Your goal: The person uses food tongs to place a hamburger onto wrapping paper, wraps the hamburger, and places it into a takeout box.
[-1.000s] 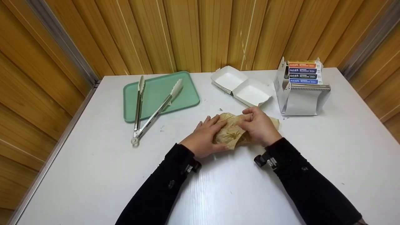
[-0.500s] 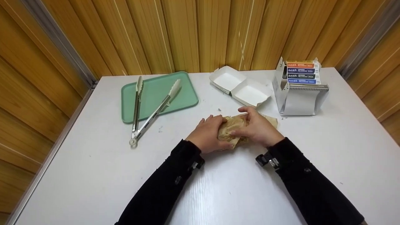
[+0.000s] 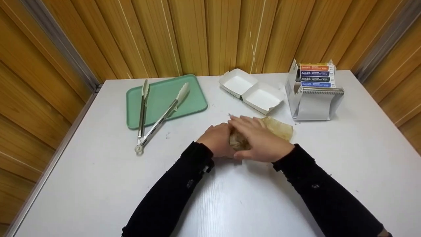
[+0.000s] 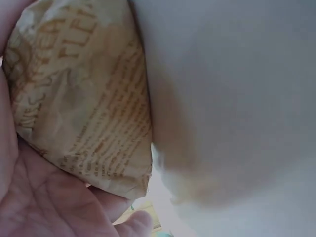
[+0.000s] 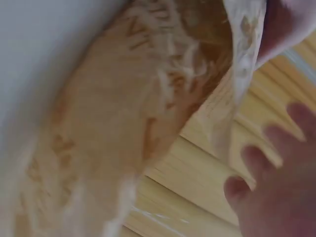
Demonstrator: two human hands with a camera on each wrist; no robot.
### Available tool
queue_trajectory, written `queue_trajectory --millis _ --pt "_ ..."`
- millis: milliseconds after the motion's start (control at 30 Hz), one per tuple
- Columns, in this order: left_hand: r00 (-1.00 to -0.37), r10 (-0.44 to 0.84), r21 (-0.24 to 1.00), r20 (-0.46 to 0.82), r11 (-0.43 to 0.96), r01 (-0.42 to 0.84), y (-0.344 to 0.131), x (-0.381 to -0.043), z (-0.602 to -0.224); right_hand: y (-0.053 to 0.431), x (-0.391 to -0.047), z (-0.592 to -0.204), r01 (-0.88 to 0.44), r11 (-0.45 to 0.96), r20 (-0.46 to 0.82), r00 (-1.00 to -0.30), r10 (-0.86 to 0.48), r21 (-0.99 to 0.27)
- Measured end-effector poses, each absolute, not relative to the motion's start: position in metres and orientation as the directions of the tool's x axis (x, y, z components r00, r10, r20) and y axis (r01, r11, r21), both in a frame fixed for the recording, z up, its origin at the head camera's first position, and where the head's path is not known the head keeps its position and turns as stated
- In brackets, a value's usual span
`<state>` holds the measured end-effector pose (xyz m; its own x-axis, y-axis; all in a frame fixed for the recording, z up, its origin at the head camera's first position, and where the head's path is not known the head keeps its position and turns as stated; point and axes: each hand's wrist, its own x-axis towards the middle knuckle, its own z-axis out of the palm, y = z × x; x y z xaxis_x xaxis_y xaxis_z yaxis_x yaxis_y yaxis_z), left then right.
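Observation:
A round bundle (image 3: 237, 141) in tan printed wrapping paper lies on the white table in the head view, its contents hidden. A loose end of the wrapping paper (image 3: 280, 129) sticks out at its right. My left hand (image 3: 215, 140) grips the bundle's left side; in the left wrist view the hand (image 4: 54, 202) curves around the printed paper (image 4: 94, 98). With fingers extended, my right hand (image 3: 261, 140) reaches over the bundle and hides much of it. In the right wrist view, straight, spread fingers (image 5: 256, 163) stand apart from the paper (image 5: 118, 98).
An opened white cardboard box (image 3: 263, 97) stands behind the bundle. To its right is a white dispenser (image 3: 315, 105) with several coloured labels. Metal tongs (image 3: 154, 130) with pale tips lie spread across a green tray (image 3: 161, 93) at the left. A wood-panelled wall (image 3: 190, 36) borders the back.
The right hand has let go of the paper, and its fingers have straightened and moved left over the bundle. The left hand has curled more closely around the bundle's left side.

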<state>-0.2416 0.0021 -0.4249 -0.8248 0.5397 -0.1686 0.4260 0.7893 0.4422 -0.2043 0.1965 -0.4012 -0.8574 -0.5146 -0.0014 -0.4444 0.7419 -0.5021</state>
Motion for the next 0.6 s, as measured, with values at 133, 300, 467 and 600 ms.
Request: queue_trajectory --millis 133,300,467,600 --pt "-0.816 0.546 0.465 -0.188 0.781 0.416 0.001 -0.243 -0.425 0.195 -0.21 -0.409 -0.44 0.801 -0.155 -0.831 -0.535 -0.405" --pt "-0.81 0.557 0.484 -0.183 0.768 0.419 0.001 -0.244 -0.425 0.2 -0.22 -0.416 -0.422 0.796 -0.175 -0.827 -0.534 -0.434" --pt "-0.811 0.557 0.431 -0.18 0.786 0.444 0.001 -0.242 -0.423 0.196 -0.227 -0.414 -0.371 0.793 -0.217 -0.827 -0.519 -0.484" --pt "-0.823 0.539 0.387 -0.18 0.808 0.445 0.001 -0.24 -0.423 0.186 -0.23 -0.417 -0.385 0.81 -0.192 -0.842 -0.505 -0.443"
